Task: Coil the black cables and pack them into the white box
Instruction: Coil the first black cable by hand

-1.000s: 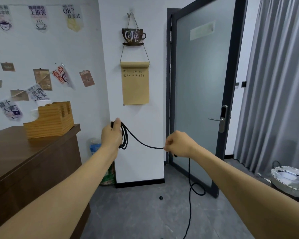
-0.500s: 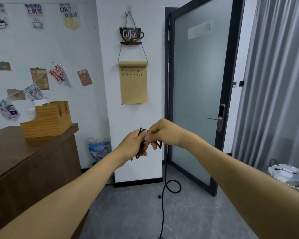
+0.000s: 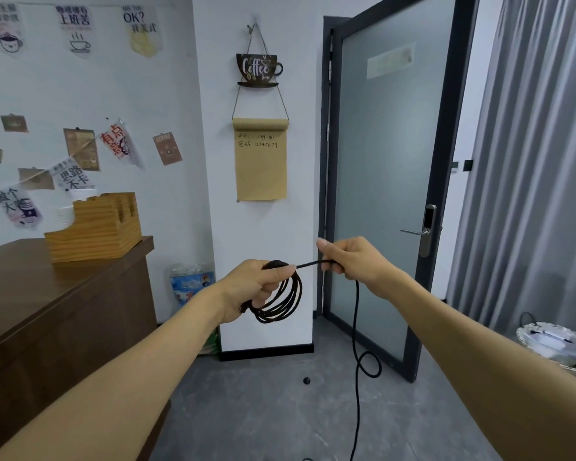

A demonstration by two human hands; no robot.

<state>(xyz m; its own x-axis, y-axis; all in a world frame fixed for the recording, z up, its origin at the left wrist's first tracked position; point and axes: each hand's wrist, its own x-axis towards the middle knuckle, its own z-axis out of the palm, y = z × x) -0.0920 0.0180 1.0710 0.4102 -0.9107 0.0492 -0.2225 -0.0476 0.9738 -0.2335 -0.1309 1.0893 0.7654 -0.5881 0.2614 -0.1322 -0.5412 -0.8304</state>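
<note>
My left hand (image 3: 253,287) grips a bundle of several loops of black cable (image 3: 285,302) in front of my chest; the loops hang below its fingers. A short taut stretch of the same cable runs right to my right hand (image 3: 350,261), which pinches it. From my right hand the loose cable drops to the floor, with a small kink loop (image 3: 368,364) partway down. No white box is in view.
A brown wooden counter (image 3: 47,311) with a wooden organiser (image 3: 94,227) stands at the left. A glass door (image 3: 386,181) is ahead, a grey curtain (image 3: 539,161) to its right. A basket (image 3: 559,344) sits at the right edge. A small black object (image 3: 307,380) lies on the floor.
My hands met half a second ago as a loop was laid into my left hand; now my right hand has moved away to the right along the cable. The coil in my left hand looks thicker.
</note>
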